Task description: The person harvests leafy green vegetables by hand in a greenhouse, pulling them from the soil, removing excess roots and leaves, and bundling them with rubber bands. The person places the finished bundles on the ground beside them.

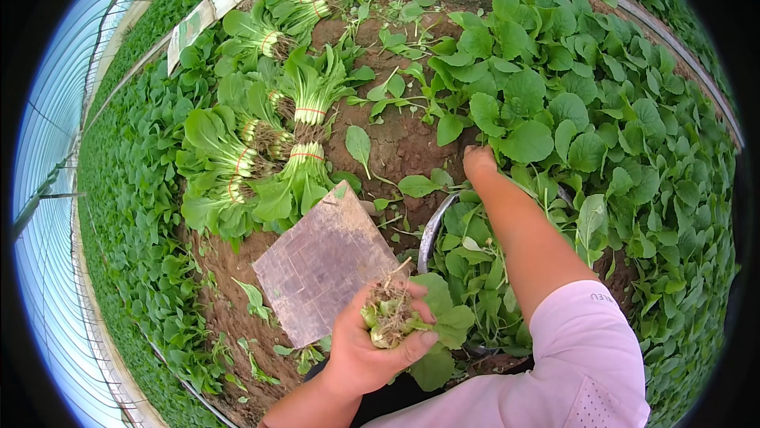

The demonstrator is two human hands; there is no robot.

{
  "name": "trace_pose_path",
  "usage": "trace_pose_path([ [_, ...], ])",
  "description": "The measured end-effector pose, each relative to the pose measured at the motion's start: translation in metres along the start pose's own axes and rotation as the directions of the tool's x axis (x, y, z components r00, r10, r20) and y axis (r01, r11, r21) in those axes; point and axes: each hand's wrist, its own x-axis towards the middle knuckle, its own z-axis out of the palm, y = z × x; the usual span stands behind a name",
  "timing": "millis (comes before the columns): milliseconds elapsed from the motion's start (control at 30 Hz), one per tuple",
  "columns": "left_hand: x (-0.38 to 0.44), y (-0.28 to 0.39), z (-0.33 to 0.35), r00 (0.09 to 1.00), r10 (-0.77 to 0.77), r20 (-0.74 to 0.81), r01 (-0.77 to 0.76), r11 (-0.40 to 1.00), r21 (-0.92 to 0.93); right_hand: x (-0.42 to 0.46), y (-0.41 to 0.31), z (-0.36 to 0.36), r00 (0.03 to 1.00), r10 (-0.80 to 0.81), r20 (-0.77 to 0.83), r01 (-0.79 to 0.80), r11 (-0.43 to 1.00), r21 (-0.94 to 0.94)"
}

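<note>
My left hand (356, 348) is closed around a small bunch of leafy green seedlings (389, 315). Their tangled roots face up, and the leaves hang out to the right past my fingers. My right hand (480, 162) reaches down at the edge of the standing leafy greens (525, 95). Its fingers are hidden by leaves and soil, so whether they grip a stem cannot be seen. Under my right forearm sits a round metal-rimmed basin (428, 238) filled with loose green leaves (475, 256).
A square board with a tile pattern (326, 267) lies left of the basin. Beyond it, several bunches of greens tied with red bands (309, 110) rest on bare soil (395, 137). A flattened pale sack (205, 15) lies farther left. Greenhouse film (50, 125) curves along the left side.
</note>
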Motion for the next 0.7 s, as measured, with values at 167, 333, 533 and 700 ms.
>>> trace_pose_path([
  [167,-0.006,-0.003,-0.002,1.000,-0.004,-0.002,0.004,1.000,0.002,-0.006,0.006,-0.008,0.995,-0.090,0.036,0.086,0.990,0.111],
  [333,-0.011,0.003,0.009,0.999,0.016,0.046,-0.018,0.999,0.027,-0.028,0.011,-0.004,0.972,-0.040,-0.231,0.101,0.961,0.259],
  [533,-0.025,0.010,0.023,0.991,0.044,0.129,-0.051,0.997,0.049,-0.181,0.021,-0.063,0.912,-0.226,-0.342,0.347,0.870,0.351],
  [700,-0.034,0.009,0.047,0.973,0.144,0.182,-0.144,0.989,-0.016,-0.272,0.080,-0.045,0.891,-0.130,-0.436,0.364,0.778,0.512],
])
